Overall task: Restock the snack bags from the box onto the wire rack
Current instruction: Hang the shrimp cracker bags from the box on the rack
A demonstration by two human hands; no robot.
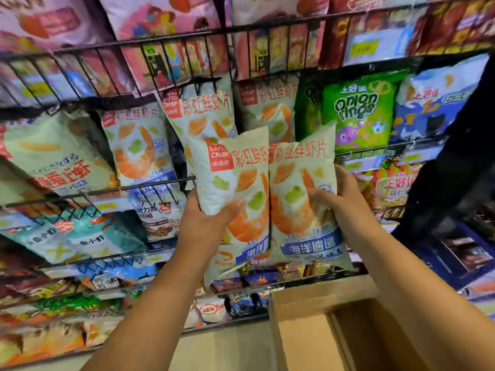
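Wire rack (150, 184): tiers crowded with stock; three shelved prawn-crisp bags (136, 145) stand on the middle tier, so restocking looks partly done.
Box (302, 325): cardboard, open, at lower right below the rack; its inside is dark and what remains cannot be told.
Left bag (235, 167) and right bag (302, 183): matching pair, upright, edges touching, held just in front of that tier; not yet shelved.
Left hand (203, 223): grips the left bag's lower side, thumb across its face.
Right hand (345, 199): clasps the right bag likewise.
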